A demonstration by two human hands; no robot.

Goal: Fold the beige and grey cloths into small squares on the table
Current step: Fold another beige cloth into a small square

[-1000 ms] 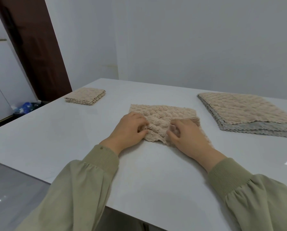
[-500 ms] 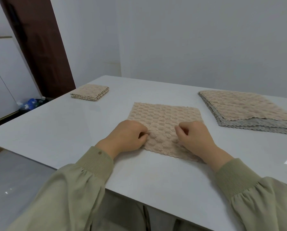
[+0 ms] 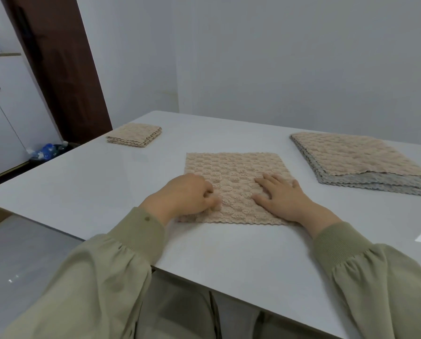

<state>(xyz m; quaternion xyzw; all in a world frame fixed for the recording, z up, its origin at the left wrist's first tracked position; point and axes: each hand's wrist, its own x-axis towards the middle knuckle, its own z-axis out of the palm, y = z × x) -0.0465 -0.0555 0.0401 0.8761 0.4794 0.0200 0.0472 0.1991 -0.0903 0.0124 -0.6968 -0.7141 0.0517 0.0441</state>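
On the beige cloth [image 3: 233, 167], left hand [image 3: 185, 194] grips its edge, right hand [image 3: 282, 199] presses.

White walls [image 3: 290, 57]; dark door [image 3: 57, 69]; white cabinet [image 3: 6, 113]

Open tabletop [image 3: 87, 192] left of centre cloth [image 3: 233, 167], plus lanes between it and each pile. Obstacles: folded square [image 3: 134, 137] far left, cloth stack [image 3: 351, 155] right, both low.
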